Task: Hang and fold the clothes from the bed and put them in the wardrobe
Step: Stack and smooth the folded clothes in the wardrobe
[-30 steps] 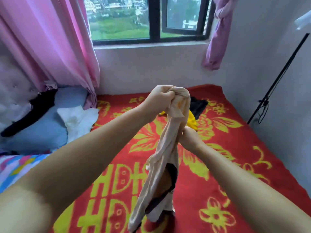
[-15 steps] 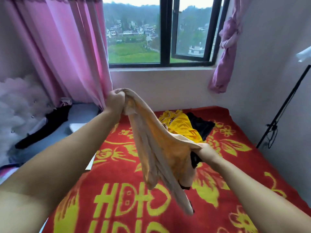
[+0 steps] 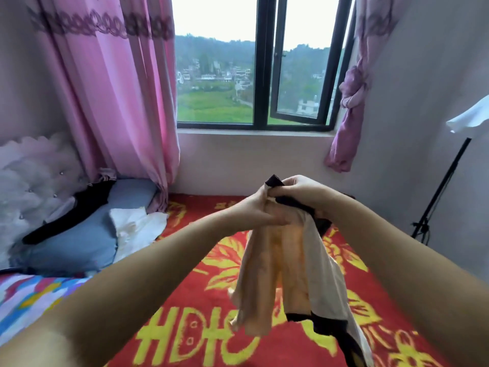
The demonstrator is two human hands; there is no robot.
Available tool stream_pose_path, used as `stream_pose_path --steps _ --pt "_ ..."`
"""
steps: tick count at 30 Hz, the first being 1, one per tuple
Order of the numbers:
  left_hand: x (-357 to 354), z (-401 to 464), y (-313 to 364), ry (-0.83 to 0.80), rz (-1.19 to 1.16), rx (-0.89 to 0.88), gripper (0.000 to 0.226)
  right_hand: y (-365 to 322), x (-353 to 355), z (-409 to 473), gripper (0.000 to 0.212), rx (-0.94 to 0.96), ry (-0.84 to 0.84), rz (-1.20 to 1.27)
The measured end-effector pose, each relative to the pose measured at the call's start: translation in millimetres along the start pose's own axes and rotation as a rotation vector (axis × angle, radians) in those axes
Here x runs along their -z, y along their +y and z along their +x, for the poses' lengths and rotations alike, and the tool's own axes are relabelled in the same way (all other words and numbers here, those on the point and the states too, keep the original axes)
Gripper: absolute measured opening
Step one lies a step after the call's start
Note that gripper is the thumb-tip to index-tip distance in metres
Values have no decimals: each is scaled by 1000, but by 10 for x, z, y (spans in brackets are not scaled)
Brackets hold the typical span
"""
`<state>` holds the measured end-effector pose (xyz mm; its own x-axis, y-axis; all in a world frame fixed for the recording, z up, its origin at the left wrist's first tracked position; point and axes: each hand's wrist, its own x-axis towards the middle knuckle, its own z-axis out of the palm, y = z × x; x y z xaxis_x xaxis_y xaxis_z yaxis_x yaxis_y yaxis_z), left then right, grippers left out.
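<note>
**Beige garment held up over the bed in both hands**

Bed [image 3: 185, 327] filling the lower frame, covered in a red blanket with yellow flowers and letters. Behind it, a black-framed window [image 3: 260, 75] with one pane swung ajar, flanked by a pink curtain [image 3: 116, 102] hanging loose on the left and a purple curtain [image 3: 354, 96] knotted on the right. At the head of the bed on the left, a blue pillow [image 3: 79, 242] with a black cloth [image 3: 76, 207] draped over it and a white cloth [image 3: 137, 229] just beside. Against the right wall, a black stand [image 3: 444, 192].

Raised in the middle of the view above the blanket, a beige garment [image 3: 270, 282] with black trim, bunched at the top and hanging down in loose folds. Left hand [image 3: 258, 210] with its grip closed on the beige upper edge, fingers curled into the fabric. Right hand [image 3: 301, 190] touching the left, grip clenched on the black-trimmed top edge, a black corner poking up between the two hands.
</note>
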<state>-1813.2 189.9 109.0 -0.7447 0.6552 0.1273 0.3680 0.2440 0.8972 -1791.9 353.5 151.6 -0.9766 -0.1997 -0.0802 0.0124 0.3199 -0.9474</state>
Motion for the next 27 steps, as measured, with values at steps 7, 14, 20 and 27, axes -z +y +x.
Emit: stream_pose_path --steps 7,14,20,27 --pt "28 155 171 338 -198 31 8 109 201 -273 38 -140 -51 -167" --pt "205 215 435 361 -322 -29 16 396 -2 -361 36 -141 -181 -306" --pt "439 142 425 655 -133 -14 16 221 -13 -308 6 -134 13 -213" --pt "621 -103 66 589 262 214 31 -427 166 -389 24 -54 226 414"
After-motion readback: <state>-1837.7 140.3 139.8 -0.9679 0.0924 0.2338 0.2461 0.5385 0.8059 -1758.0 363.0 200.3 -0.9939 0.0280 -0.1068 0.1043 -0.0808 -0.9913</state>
